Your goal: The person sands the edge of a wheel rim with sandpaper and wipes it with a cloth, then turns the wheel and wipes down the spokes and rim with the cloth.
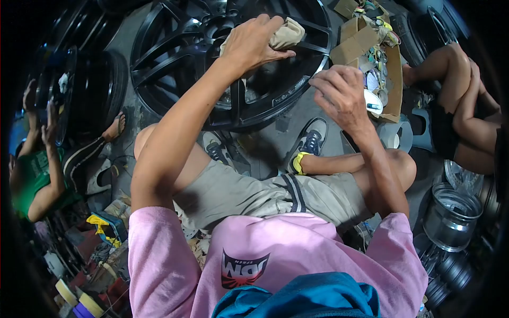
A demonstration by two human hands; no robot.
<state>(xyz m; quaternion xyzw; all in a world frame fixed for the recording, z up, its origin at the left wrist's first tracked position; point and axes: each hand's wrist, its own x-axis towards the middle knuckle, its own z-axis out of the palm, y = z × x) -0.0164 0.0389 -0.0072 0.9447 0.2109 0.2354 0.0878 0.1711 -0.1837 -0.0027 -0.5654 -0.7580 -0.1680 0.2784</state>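
Note:
A large black alloy wheel (pixel 238 103) lies face up in front of my knees. My left hand (pixel 253 42) is closed over a folded beige cloth (pixel 288 35) and rests on the wheel's spokes near its hub. Part of the cloth shows on both sides of the hand; the rest is hidden under the palm. My right hand (pixel 339 98) is just off the wheel's right edge, with its fingers curled in. Whether anything is inside those fingers is hidden, and I cannot tell if the fingertips touch the rim.
An open cardboard box (pixel 393 79) with tape rolls and small items stands right of the wheel. One person (pixel 40 175) sits at the left near another wheel (pixel 98 85); another person's leg (pixel 445 74) is at the right. A silver wheel part (pixel 453 217) stands lower right.

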